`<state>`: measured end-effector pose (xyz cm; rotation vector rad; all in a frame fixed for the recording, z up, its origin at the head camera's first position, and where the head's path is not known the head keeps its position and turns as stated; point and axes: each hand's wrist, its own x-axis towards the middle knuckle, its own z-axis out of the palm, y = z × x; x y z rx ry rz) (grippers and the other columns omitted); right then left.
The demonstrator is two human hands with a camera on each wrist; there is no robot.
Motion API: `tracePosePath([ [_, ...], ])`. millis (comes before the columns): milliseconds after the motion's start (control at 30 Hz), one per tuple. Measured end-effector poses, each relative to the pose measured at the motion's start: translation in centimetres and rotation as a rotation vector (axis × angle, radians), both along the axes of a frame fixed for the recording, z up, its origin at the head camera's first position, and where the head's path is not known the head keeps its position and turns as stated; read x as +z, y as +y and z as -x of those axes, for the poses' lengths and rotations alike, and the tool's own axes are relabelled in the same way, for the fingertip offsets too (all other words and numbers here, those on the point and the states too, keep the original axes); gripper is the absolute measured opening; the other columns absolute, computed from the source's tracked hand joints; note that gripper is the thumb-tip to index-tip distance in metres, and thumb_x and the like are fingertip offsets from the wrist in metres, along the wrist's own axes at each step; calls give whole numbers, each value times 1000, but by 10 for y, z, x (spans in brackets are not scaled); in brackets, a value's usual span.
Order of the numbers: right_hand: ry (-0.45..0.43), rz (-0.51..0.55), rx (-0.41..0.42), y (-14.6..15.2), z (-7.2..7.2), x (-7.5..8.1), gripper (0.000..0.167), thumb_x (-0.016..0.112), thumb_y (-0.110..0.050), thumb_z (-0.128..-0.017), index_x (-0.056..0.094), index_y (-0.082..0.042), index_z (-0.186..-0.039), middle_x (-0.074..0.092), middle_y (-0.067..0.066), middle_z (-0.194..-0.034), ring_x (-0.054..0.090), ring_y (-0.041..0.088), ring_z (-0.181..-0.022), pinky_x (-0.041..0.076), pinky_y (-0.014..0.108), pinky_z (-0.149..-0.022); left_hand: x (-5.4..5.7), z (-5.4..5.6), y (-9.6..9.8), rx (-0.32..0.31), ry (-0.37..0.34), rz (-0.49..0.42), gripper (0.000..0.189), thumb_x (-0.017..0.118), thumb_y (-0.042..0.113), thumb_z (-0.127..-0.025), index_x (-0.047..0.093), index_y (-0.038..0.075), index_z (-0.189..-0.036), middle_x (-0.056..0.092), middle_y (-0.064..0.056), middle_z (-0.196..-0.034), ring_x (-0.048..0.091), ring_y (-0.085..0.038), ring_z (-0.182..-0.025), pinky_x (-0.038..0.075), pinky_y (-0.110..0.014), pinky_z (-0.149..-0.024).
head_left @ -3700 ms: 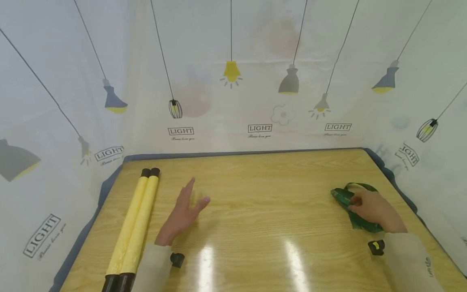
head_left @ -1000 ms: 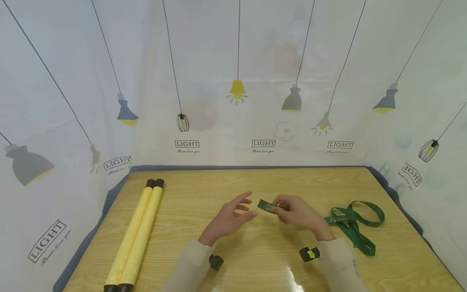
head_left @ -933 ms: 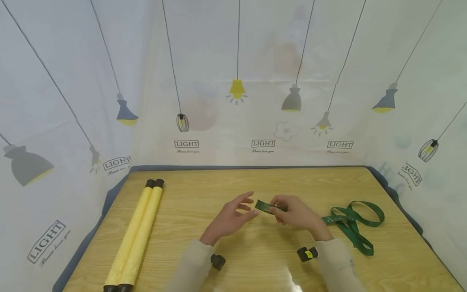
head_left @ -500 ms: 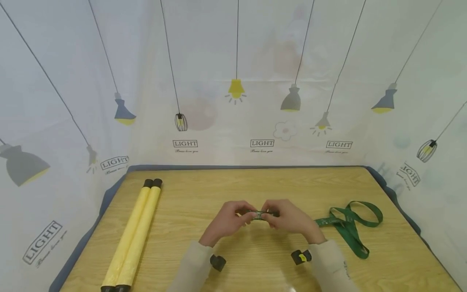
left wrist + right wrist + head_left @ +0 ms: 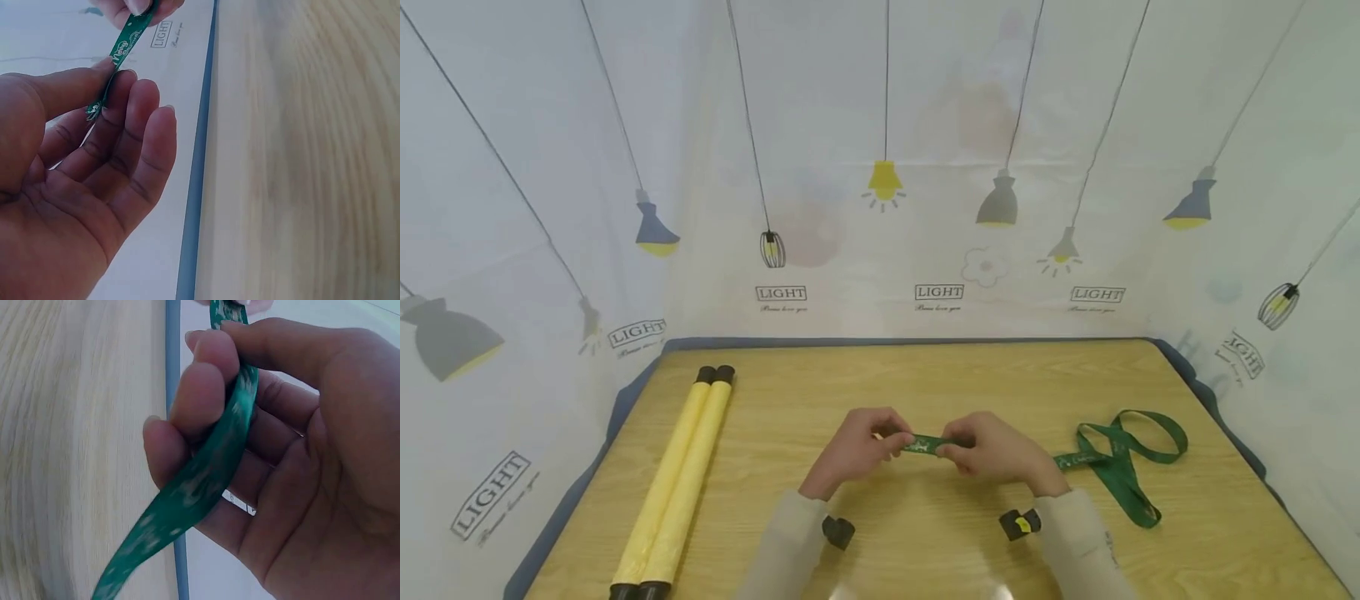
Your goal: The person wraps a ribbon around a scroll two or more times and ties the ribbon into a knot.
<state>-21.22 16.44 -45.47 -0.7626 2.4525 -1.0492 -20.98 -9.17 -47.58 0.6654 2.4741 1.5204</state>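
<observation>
A green ribbon (image 5: 923,444) printed with pale lettering is stretched between both hands above the middle of the table. My left hand (image 5: 863,446) pinches its end between thumb and index finger; in the left wrist view a short tip of the ribbon (image 5: 128,39) pokes out below the pinch. With thumb and fingertips my right hand (image 5: 996,450) pinches it a little way along. In the right wrist view the ribbon (image 5: 187,494) runs down across the fingers of that hand. Its remaining length (image 5: 1120,479) lies in loose loops on the table at the right.
Two yellow rolls with black ends (image 5: 681,475) lie side by side along the table's left part. Behind the wooden table (image 5: 820,375) and at its sides hangs a white sheet (image 5: 850,225) printed with lamps. A dark camera (image 5: 838,532) sits at the left wrist.
The right hand brought the ribbon's end from the right to the middle. The left hand came over from the left, took the end and has since moved slightly left, widening the gap.
</observation>
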Motion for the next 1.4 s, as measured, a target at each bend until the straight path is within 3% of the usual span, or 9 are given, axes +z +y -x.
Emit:
tracePosePath([
  [267,24,-4,-19,13,5,-2,28,59,-36,-105,67,-22,-82,52,-8,-59,45,6,-50,46,26,-58,0,4,-12,41,-2,8,9,68,23,-100,75,19,-102,73,-9,-92,70,-24,-79,62,-41,-72],
  [567,9,5,-66,24,7,0,35,59,-40,-104,71,-11,-89,53,-5,-60,45,8,-50,46,28,-58,4,6,-26,58,0,11,12,67,23,-101,74,14,-104,72,-13,-93,70,-32,-82,61,-48,-74],
  [700,5,-1,-68,27,8,-1,33,60,-37,-105,71,-9,-91,54,-5,-61,47,9,-52,46,29,-58,5,8,-33,80,-15,11,13,67,23,-101,74,13,-103,72,-18,-93,69,-30,-81,61,-48,-74],
  [933,36,-12,-73,36,9,0,27,62,-33,-104,71,-11,-91,55,-1,-62,49,11,-51,44,28,-57,5,10,-45,118,-28,23,10,69,24,-100,74,16,-103,72,-6,-93,70,-27,-81,61,-48,-75],
  [1067,26,-2,-87,44,10,2,28,62,-34,-104,71,-9,-93,56,-1,-63,49,11,-53,45,29,-57,8,11,-53,131,-36,21,11,69,23,-100,74,14,-104,72,-9,-94,69,-26,-81,61,-49,-75],
  [1267,22,-24,-135,59,13,0,29,64,-37,-103,72,-10,-97,57,-3,-63,51,12,-54,45,29,-55,13,12,-64,173,-32,34,10,69,20,-100,74,12,-103,72,-15,-94,69,-28,-81,61,-42,-73],
  [1400,9,-19,-139,69,13,0,31,63,-37,-103,72,-8,-96,55,-3,-63,50,11,-54,46,29,-55,15,13,-71,196,-30,39,10,69,19,-100,74,11,-104,72,-10,-93,70,-32,-83,60,-36,-71],
])
